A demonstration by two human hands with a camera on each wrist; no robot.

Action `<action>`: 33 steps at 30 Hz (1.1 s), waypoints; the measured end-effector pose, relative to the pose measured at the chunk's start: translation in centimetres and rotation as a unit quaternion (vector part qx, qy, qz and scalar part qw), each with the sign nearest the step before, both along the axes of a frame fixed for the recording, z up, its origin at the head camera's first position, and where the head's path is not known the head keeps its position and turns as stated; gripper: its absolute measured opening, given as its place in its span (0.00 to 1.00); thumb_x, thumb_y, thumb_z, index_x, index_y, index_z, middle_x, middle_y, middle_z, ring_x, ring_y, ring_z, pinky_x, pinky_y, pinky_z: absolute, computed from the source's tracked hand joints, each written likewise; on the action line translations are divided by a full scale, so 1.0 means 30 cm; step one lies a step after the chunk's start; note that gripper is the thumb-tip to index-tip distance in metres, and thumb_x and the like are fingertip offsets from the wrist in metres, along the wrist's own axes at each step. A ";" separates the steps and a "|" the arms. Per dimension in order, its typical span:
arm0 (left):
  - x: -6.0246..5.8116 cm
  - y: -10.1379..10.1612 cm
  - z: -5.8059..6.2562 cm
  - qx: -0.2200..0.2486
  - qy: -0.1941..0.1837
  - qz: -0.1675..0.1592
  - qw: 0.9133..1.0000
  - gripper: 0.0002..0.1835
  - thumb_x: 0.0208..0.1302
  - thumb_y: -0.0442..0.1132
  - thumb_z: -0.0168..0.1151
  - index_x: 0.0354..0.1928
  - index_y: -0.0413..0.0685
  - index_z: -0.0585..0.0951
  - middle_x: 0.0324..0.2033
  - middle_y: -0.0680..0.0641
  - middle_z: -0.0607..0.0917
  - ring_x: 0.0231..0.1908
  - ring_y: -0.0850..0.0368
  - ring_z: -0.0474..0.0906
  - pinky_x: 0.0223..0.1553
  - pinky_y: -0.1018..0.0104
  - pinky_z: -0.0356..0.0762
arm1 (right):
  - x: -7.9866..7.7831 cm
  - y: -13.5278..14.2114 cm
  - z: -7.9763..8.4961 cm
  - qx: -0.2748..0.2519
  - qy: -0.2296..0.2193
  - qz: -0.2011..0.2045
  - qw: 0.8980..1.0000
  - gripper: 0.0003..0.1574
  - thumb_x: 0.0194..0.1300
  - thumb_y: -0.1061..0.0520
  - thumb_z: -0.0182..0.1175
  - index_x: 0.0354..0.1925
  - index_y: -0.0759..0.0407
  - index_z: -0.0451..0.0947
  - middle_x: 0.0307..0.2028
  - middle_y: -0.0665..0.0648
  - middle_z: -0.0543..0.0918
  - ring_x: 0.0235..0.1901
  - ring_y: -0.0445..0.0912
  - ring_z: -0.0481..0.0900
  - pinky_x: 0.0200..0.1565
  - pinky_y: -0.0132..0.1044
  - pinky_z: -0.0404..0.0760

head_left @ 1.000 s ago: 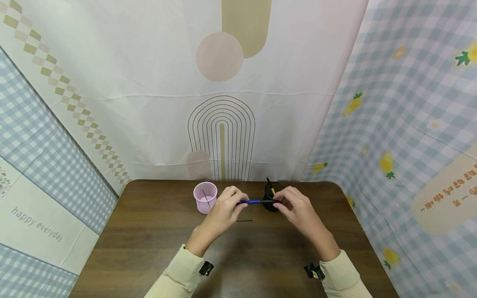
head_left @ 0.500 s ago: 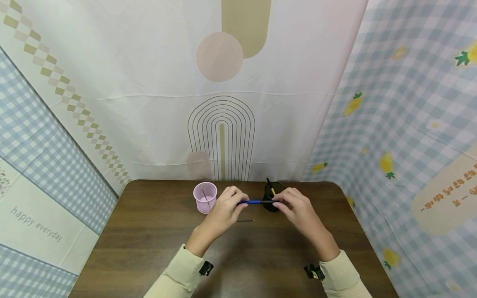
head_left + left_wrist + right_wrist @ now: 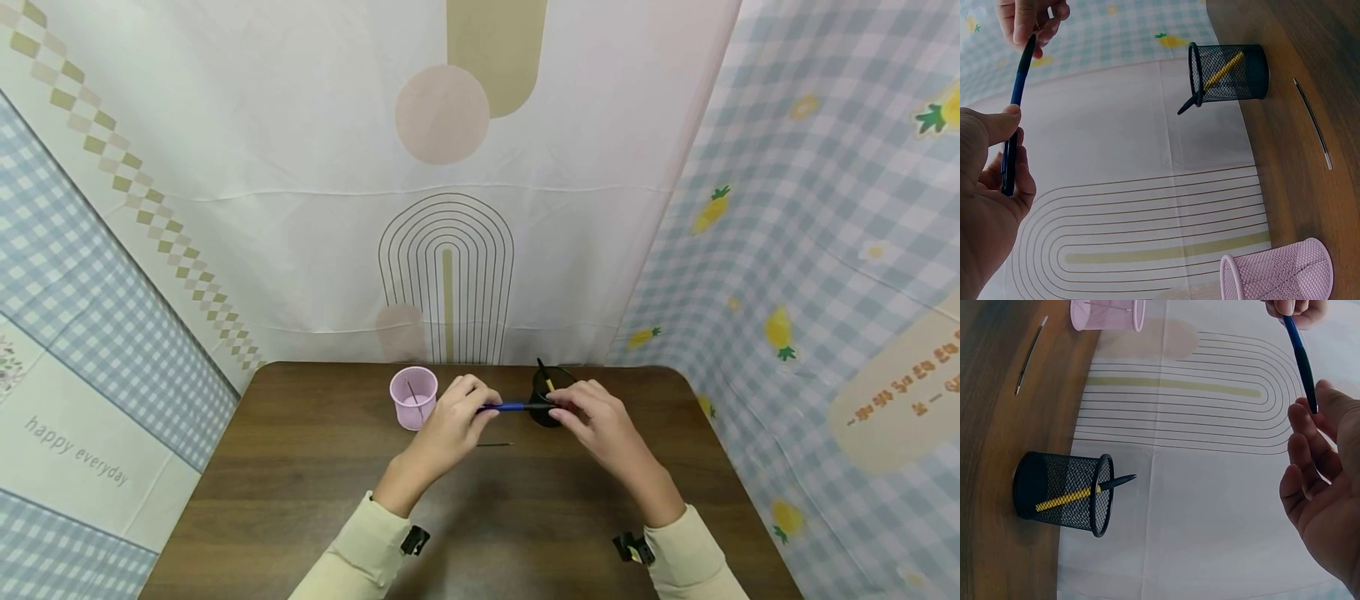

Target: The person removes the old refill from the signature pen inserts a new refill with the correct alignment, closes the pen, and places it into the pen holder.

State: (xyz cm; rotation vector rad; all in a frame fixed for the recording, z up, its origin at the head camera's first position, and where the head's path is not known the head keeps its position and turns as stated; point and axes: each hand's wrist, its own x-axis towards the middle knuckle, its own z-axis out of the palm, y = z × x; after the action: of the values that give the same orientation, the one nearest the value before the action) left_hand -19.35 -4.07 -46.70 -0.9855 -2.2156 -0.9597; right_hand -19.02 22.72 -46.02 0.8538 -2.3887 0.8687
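Both hands hold one blue ballpoint pen [image 3: 512,407] with a black grip section, lying level above the table. My left hand [image 3: 450,421] grips its blue barrel, thumb on one side and fingers curled behind, as the left wrist view shows. At the other end, my right hand [image 3: 596,421] pinches the dark tip between thumb and forefinger [image 3: 1300,412]. A thin pen refill [image 3: 1313,125] lies on the table below the pen. Behind the right hand stands a black mesh pen cup [image 3: 1063,487] with a yellow and black pen [image 3: 1072,499] leaning in it.
A pink mesh cup [image 3: 413,388] with a thin refill [image 3: 412,397] inside stands beyond the left hand. The brown wooden table [image 3: 300,467] ends at a hanging patterned cloth [image 3: 322,275] at the back.
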 end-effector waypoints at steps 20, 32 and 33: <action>-0.005 0.007 -0.003 0.009 0.017 -0.002 1.000 0.07 0.62 0.29 0.72 0.40 0.44 0.84 0.36 0.50 0.81 0.42 0.55 0.78 0.45 0.63 0.79 | -0.013 -0.004 -0.005 -0.007 0.040 0.016 0.999 0.17 0.55 0.67 0.76 0.40 0.54 0.83 0.37 0.48 0.83 0.39 0.40 0.75 0.36 0.32 0.76; -0.001 0.006 0.004 0.007 0.017 -0.002 1.000 0.07 0.61 0.29 0.72 0.39 0.44 0.84 0.36 0.51 0.82 0.42 0.54 0.78 0.45 0.63 0.78 | -0.015 -0.002 -0.006 -0.015 0.034 0.026 0.999 0.10 0.60 0.65 0.73 0.40 0.54 0.86 0.36 0.46 0.84 0.38 0.41 0.75 0.39 0.25 0.71; -0.001 0.006 0.004 0.007 0.016 -0.002 1.000 0.07 0.61 0.29 0.72 0.39 0.44 0.84 0.36 0.50 0.82 0.42 0.54 0.78 0.45 0.63 0.78 | -0.015 -0.001 -0.007 -0.014 0.034 0.025 0.999 0.10 0.60 0.65 0.73 0.40 0.53 0.86 0.35 0.46 0.84 0.37 0.41 0.75 0.39 0.25 0.72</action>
State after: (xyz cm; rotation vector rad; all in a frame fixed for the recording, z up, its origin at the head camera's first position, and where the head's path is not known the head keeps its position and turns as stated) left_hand -19.37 -3.88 -46.58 -0.9935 -2.1774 -0.9538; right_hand -19.48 22.68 -46.22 0.9222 -2.3004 0.8760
